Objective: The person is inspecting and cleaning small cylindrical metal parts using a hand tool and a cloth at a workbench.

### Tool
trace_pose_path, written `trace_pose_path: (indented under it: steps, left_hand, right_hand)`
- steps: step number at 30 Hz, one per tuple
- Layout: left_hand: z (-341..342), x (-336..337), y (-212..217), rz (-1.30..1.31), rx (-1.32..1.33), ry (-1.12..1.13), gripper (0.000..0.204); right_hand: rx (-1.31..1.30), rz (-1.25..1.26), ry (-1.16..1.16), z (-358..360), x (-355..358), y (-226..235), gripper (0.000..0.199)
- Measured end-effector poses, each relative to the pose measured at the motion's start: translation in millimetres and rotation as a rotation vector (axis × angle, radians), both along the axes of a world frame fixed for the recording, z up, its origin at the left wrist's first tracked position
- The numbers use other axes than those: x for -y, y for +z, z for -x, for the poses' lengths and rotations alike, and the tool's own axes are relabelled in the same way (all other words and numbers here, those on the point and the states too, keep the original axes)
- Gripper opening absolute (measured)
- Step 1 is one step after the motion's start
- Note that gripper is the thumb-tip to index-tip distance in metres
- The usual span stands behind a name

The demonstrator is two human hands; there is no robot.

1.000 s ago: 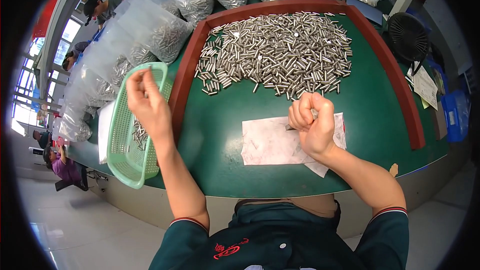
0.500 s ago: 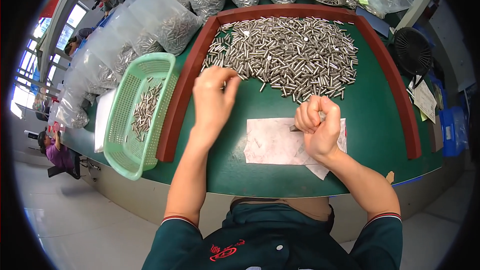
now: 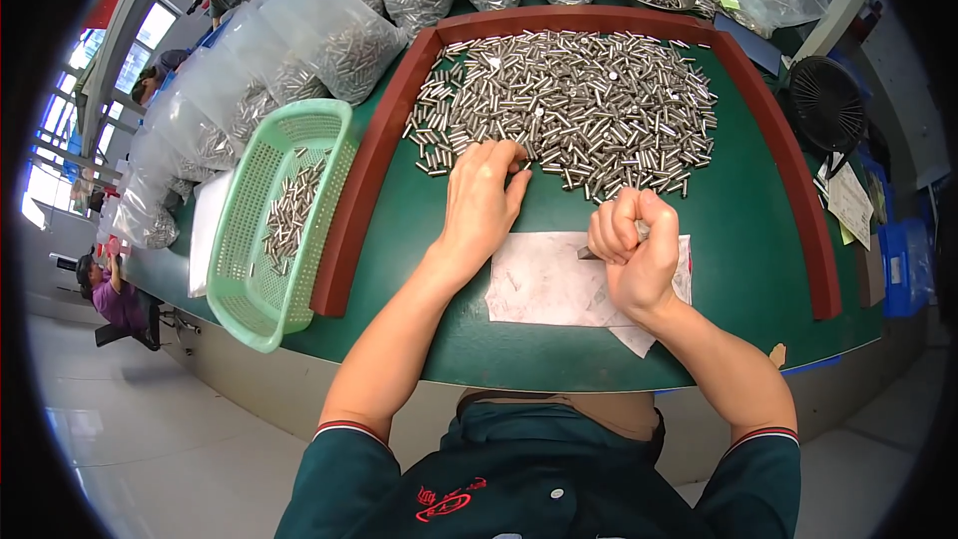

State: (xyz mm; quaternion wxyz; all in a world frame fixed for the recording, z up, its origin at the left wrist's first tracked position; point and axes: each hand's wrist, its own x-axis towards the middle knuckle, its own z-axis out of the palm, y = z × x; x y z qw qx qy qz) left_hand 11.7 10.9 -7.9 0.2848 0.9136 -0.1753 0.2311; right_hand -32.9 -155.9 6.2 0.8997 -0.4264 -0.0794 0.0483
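On the green-covered worktop [image 3: 758, 240], inside its raised red-brown wooden border [image 3: 369, 170], the left hand [image 3: 482, 202] lies palm down with its fingers loosely curved, the fingertips touching the near edge of a broad heap of small shiny metal cylinders [image 3: 579, 110]. That heap lies straight ahead of the hand, away from the body, and its pieces point every way, so no single long axis rules; those at the fingertips lie mostly crosswise to the fingers. The left hand is plainly the nearer one to the heap. The right hand [image 3: 631, 252] is balled into a fist over a creased sheet of white paper [image 3: 544, 284], just short of the heap, and grips a few metal cylinders, an end of which shows at its left side. A pale green plastic mesh basket [image 3: 254, 269] holding a small scatter of the same pieces stands outside the border, to the left. Clear plastic bags of metal parts [image 3: 339, 35] line the far-left edge, a black fan [image 3: 826, 100] stands to the right, and other people sit farther off by the windows.
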Motion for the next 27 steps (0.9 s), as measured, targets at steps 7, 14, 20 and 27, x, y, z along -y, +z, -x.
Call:
trace_pose_path:
  steps: [7,14,20,27]
  left_hand:
    - [8,-5,20,0.276,-0.285,0.06,0.023]
    - [11,-15,24,1.252,-1.049,-0.393,0.033]
    - [8,-20,11,1.492,-1.091,-0.568,0.016]
    - [6,-21,9,1.676,-1.156,-0.565,0.01]
  right_hand:
    - [0.002,0.006,-0.002,0,1,1,0.031]
    - [-0.012,0.008,0.009,-3,3,0,0.032]
    - [-0.029,-0.013,0.008,-1,0,1,0.037]
    - [-0.049,-0.022,-0.008,-1,-1,2,0.038]
